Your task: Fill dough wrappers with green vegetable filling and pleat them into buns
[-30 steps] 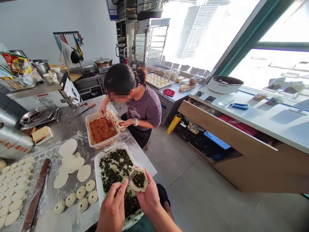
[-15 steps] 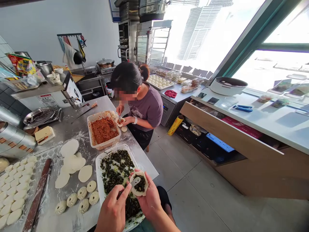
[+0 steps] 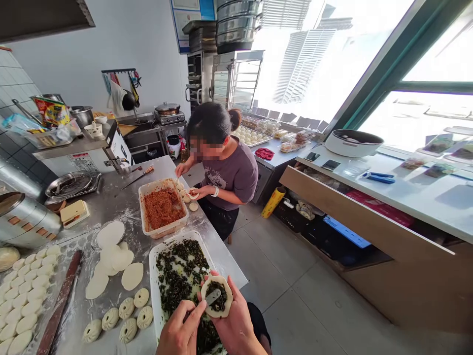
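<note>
My left hand [image 3: 181, 326] pinches a small flat metal filling spatula [image 3: 213, 296], its blade pressed on dark green chopped filling. That filling sits in a round dough wrapper [image 3: 229, 297], cupped in the palm of my right hand [image 3: 237, 320] with the fingers curled beneath and the thumb at its edge. Both hands are over the near right side of a white tub [image 3: 153, 276] of dark green filling. Left of the tub lie several pleated buns [image 3: 128, 330] and a pile of flat wrappers [image 3: 114, 259]. The spatula's handle is hidden in my left hand.
Across the table corner a person [image 3: 232, 172] holds a filled wrapper beside a tub of reddish filling [image 3: 140, 199]. At left are a rolling pin [image 3: 61, 301] and rows of dough pieces [image 3: 27, 301]. A knife [image 3: 135, 180] lies farther back; an open drawer [image 3: 362, 212] juts out at right.
My view has tilted up slightly. The spatula remains on the filling in the wrapper, now turned a little. The other person's hand has lifted from their wrapper toward the red filling tub.
</note>
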`<action>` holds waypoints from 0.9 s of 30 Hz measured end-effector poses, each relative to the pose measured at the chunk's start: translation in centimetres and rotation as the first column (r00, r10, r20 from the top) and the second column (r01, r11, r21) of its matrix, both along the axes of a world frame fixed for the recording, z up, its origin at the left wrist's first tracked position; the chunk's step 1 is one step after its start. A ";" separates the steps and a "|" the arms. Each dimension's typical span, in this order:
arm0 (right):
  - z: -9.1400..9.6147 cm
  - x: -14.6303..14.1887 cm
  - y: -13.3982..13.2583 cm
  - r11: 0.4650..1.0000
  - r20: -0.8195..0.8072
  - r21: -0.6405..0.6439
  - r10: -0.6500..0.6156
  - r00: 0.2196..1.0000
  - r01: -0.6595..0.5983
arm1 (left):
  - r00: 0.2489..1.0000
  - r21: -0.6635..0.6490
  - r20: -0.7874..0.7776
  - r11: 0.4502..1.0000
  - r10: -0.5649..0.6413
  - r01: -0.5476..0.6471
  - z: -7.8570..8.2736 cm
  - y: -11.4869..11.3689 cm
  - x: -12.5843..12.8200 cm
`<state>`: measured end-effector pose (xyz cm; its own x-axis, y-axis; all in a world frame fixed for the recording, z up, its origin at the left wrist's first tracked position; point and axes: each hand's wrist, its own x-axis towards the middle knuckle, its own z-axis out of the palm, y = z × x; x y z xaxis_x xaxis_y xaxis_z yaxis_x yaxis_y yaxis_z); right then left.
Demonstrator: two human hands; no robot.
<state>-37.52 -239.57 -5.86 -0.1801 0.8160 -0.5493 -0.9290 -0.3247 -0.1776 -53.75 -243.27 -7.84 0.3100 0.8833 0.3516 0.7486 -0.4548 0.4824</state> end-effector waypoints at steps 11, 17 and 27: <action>-0.4 0.0 -0.1 0.999 -0.023 0.023 0.041 0.999 -0.041 | 0.990 0.056 -0.129 0.997 -0.052 0.059 1.7 0.0 -1.7; -1.0 -0.1 -0.4 0.999 -0.010 0.014 0.051 0.999 -0.051 | 0.988 0.017 -0.144 0.998 -0.060 0.064 1.6 -0.5 -1.8; 0.9 1.6 -1.4 0.992 -0.005 -0.032 0.119 0.993 -0.120 | 0.988 -0.116 -0.152 0.993 -0.011 -0.007 2.5 -0.2 -4.0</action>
<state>-35.91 -241.01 -4.94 -0.2770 0.7702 -0.5745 -0.8837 -0.4389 -0.1624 -57.70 -243.44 -5.33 0.3541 0.9146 0.1952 0.8163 -0.4041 0.4127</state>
